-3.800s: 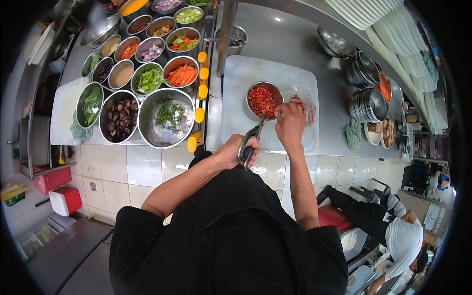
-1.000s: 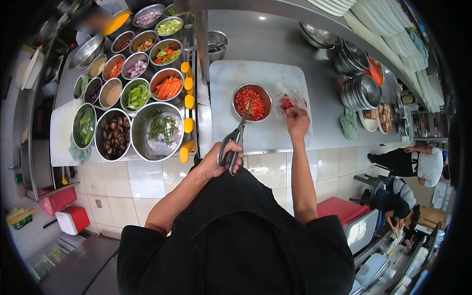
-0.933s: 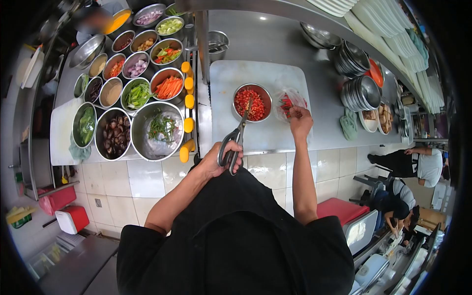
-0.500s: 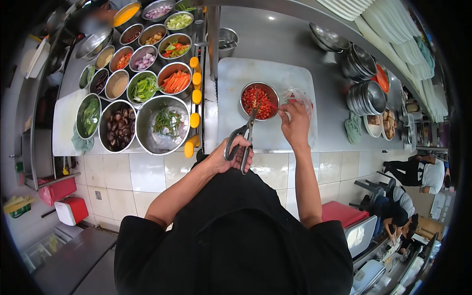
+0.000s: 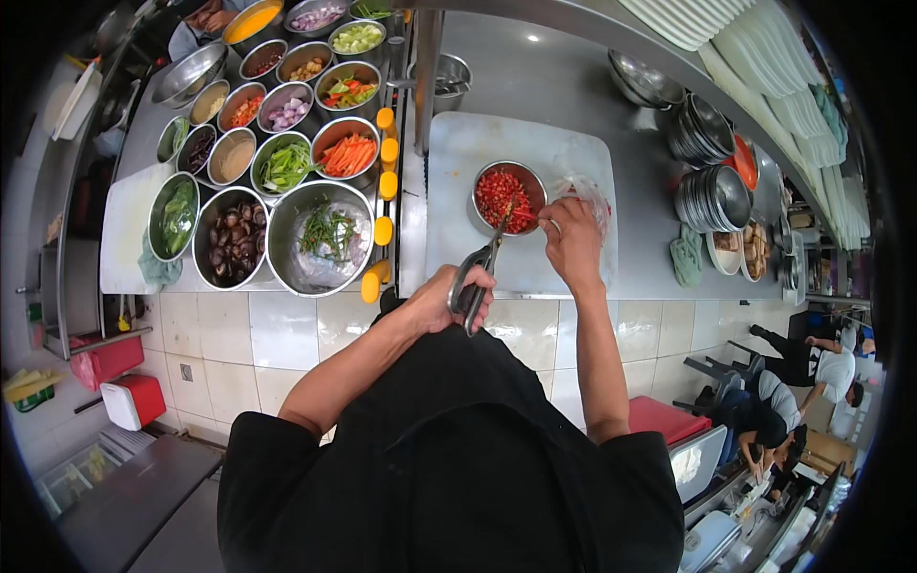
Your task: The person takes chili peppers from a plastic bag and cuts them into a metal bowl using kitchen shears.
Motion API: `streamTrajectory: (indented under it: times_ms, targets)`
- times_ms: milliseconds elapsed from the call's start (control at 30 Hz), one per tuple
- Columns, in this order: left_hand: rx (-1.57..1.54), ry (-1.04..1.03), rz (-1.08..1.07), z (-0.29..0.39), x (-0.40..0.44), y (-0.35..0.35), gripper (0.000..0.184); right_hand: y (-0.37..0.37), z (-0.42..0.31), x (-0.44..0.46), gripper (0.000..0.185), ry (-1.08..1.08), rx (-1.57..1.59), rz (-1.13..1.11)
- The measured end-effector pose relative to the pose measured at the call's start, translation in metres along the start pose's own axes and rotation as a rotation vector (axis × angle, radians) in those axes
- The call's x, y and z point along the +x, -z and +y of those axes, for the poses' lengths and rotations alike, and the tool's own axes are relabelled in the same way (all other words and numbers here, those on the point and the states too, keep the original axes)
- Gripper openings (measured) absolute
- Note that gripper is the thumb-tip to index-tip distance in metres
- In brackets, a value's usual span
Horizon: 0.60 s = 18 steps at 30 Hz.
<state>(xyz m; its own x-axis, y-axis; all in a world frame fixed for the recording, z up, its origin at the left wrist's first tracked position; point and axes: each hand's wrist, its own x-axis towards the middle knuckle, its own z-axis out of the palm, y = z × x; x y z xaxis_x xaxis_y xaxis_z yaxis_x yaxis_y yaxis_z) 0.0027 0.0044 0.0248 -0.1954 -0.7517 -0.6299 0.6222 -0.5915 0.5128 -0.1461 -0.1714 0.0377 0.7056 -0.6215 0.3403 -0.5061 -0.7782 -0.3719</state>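
My left hand [image 5: 457, 298] is wrapped round the handles of a pair of scissors [image 5: 485, 256]. The blade tips reach over the near right side of a metal bowl [image 5: 477, 219] filled with cut red chili pieces [image 5: 500, 193]. My right hand [image 5: 575, 250] is closed in a pinch at the bowl's right edge, with a red chili partly visible at the fingertips. Under and beyond that hand lies a clear plastic bag [image 5: 600, 199] with some red showing in it. Bowl and bag both rest on a white cutting board [image 5: 458, 143].
To the left stand several metal containers of cut vegetables, including carrots [image 5: 346, 155] and mushrooms [image 5: 229, 244]. Yellow-capped bottles [image 5: 383, 230] line that counter's edge. Stacked metal bowls [image 5: 714, 199] and a green cloth [image 5: 686, 250] sit at right. Other people [image 5: 776, 411] are farther off.
The scissor handles have come together and the blades have closed over the bowl. My right hand stays by the bowl's right edge. The whole view has shifted slightly.
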Motion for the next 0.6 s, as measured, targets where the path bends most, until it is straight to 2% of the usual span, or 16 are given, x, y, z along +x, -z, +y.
streamTrajectory:
  times_ms: [67,167,333,433,600]
  targets:
    - [-0.105,0.097,-0.100,-0.001,-0.003,0.001,0.037,0.002,-0.001,0.001,0.010,0.008,0.000,-0.005]
    - [-0.094,0.093,-0.083,-0.002,0.000,-0.003,0.037,0.001,-0.004,0.001,0.010,0.023,0.001,-0.020]
    - [-0.010,-0.038,0.034,0.000,0.004,-0.002,0.033,-0.004,0.000,0.002,0.008,0.028,-0.003,-0.024]
    - [-0.001,-0.026,0.032,0.003,-0.005,-0.005,0.033,-0.002,0.002,0.002,0.008,0.020,-0.002,-0.004]
    - [-0.085,0.092,-0.081,0.001,-0.002,-0.007,0.040,-0.002,-0.004,0.004,0.008,0.052,-0.006,-0.024]
